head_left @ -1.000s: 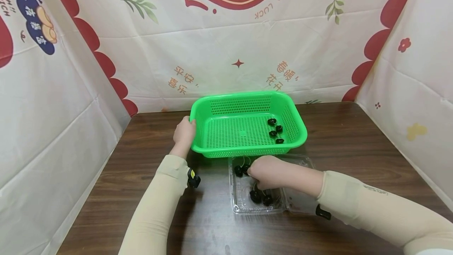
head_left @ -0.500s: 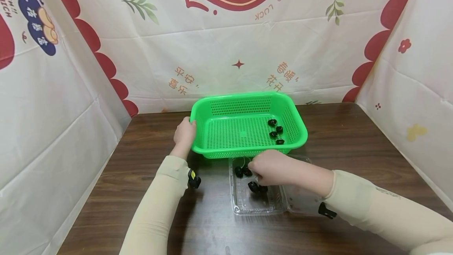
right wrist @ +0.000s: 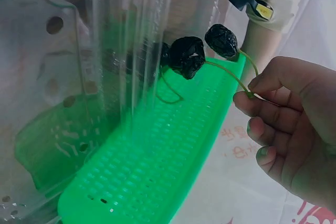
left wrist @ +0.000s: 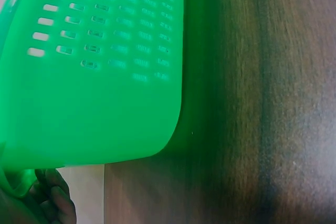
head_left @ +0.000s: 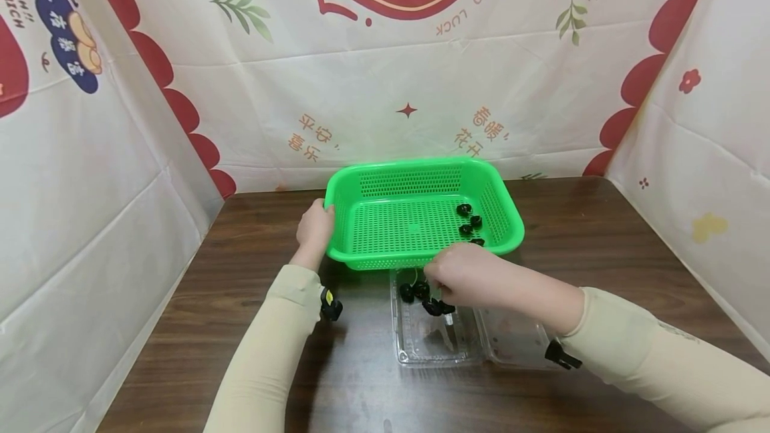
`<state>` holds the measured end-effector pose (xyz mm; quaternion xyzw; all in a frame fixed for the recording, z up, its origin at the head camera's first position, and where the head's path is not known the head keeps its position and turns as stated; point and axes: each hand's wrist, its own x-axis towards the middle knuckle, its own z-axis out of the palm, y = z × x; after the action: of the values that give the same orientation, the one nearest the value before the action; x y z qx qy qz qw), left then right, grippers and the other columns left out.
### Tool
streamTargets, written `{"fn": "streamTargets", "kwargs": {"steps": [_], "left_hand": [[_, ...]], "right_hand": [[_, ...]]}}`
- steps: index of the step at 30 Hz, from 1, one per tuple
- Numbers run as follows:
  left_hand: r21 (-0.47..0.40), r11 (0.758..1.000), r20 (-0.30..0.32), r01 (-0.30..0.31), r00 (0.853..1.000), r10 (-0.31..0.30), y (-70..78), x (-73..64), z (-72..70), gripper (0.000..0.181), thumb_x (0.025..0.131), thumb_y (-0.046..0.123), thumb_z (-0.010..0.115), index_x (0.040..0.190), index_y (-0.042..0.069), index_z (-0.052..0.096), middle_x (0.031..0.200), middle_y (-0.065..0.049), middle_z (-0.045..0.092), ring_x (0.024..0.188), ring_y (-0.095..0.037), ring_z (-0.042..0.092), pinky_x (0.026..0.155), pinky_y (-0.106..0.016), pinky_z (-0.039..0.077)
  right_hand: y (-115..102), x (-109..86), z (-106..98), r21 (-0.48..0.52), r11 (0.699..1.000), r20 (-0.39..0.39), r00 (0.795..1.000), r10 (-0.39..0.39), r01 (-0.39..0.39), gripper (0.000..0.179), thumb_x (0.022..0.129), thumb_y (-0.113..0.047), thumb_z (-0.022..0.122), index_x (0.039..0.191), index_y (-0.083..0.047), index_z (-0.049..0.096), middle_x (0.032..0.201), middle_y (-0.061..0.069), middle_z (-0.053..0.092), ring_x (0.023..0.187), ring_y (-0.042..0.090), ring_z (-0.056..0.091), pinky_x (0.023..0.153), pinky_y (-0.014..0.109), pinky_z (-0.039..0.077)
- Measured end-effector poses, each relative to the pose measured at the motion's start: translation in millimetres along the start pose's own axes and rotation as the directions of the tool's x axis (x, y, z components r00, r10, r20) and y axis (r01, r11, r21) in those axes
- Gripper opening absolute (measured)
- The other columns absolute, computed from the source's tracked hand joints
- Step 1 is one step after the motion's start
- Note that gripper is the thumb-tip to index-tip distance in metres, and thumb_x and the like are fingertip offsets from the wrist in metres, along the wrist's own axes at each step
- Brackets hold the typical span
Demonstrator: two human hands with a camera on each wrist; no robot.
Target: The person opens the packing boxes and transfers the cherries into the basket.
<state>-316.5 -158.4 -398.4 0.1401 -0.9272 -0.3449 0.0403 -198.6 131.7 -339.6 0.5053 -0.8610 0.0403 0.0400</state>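
My right hand [head_left: 466, 274] pinches the joined green stems of two dark cherries [right wrist: 188, 57] between thumb and forefinger. The pair hangs over the clear plastic clamshell box [head_left: 421, 346], close to the basket's front wall. Another pair of dark cherries [head_left: 406, 293] lies at the back of that box. On the left, my left hand [head_left: 315, 226] grips the end rim of a green perforated basket [head_left: 373, 261]; its curled fingers [left wrist: 62, 203] show under the rim in the left wrist view. Inside the basket, several dark cherries [head_left: 464, 210] sit toward the right end.
The box's open lid [head_left: 517, 339] lies flat to the right, partly under my right forearm. Everything stands on a dark wood-grain table [head_left: 240, 266]. Printed white cloth [head_left: 361, 79] closes off the back and both sides.
My right hand has lifted the cherry pair from the front of the box and carried it back toward the basket. My left hand keeps its grip on the rim.
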Motion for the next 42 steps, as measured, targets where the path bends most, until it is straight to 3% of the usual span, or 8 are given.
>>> {"fn": "streamTargets", "kwargs": {"steps": [6,10,15,23,32,42], "left_hand": [[-0.003,1.0,-0.003,-0.007,1.0,0.007,0.2,-0.2,0.8,0.041,0.105,0.033,0.043,0.139,0.01,0.049,0.12,-0.013,0.063,0.096,-0.033,0.062,0.076,-0.049,0.048],[-0.003,1.0,-0.002,-0.012,1.0,0.012,0.4,-0.2,1.1,0.041,0.105,0.033,0.043,0.138,0.01,0.049,0.12,-0.013,0.063,0.097,-0.032,0.062,0.077,-0.049,0.048],[-0.005,1.0,0.004,-0.01,1.0,0.01,1.3,-0.1,1.0,0.042,0.105,0.034,0.042,0.14,0.011,0.048,0.121,-0.012,0.062,0.098,-0.032,0.061,0.077,-0.048,0.048],[-0.003,1.0,-0.009,-0.015,1.0,0.015,1.3,-0.4,0.5,0.041,0.105,0.034,0.043,0.138,0.01,0.049,0.122,-0.012,0.063,0.099,-0.032,0.061,0.078,-0.049,0.048],[-0.003,1.0,-0.007,-0.009,1.0,0.009,-0.7,0.9,1.3,0.041,0.105,0.033,0.042,0.138,0.01,0.049,0.122,-0.013,0.062,0.1,-0.033,0.061,0.078,-0.05,0.048],[-0.004,1.0,-0.002,-0.006,1.0,0.006,-1.0,0.7,-0.1,0.041,0.105,0.034,0.042,0.138,0.011,0.049,0.121,-0.013,0.062,0.099,-0.032,0.061,0.078,-0.05,0.047]], "right_hand": [[4.1,0.1,-5.8,0.007,0.999,-0.08,0.996,-0.043,0.044,0.031,0.068,0.009,0.065,0.067,-0.018,0.051,0.064,-0.013,0.048,0.057,0.004,0.044,0.056,0.022,0.042],[8.1,0.3,-7.2,-0.017,0.995,-0.139,0.986,-0.095,0.093,0.032,0.066,0.013,0.062,0.066,-0.017,0.054,0.064,-0.012,0.053,0.058,0.005,0.05,0.059,0.023,0.046],[13.4,-0.2,-13.3,-0.026,0.992,-0.178,0.976,-0.127,0.124,0.027,0.07,0.014,0.063,0.075,-0.013,0.066,0.072,-0.007,0.063,0.066,0.009,0.06,0.065,0.026,0.051],[24.0,-1.3,-29.9,-0.037,0.989,-0.253,0.956,-0.15,0.145,0.021,0.077,0.004,0.075,0.077,-0.014,0.064,0.075,-0.008,0.062,0.068,0.01,0.056,0.067,0.033,0.048],[33.4,1.5,-38.0,-0.051,0.996,-0.321,0.943,-0.087,0.075,0.018,0.077,0.005,0.075,0.079,-0.012,0.069,0.079,-0.005,0.067,0.072,0.013,0.062,0.066,0.034,0.05],[50.8,3.8,-44.2,-0.031,0.993,-0.311,0.945,0.098,-0.113,0.016,0.08,0.003,0.071,0.082,-0.013,0.071,0.082,-0.003,0.068,0.075,0.015,0.063,0.069,0.037,0.05]]}}
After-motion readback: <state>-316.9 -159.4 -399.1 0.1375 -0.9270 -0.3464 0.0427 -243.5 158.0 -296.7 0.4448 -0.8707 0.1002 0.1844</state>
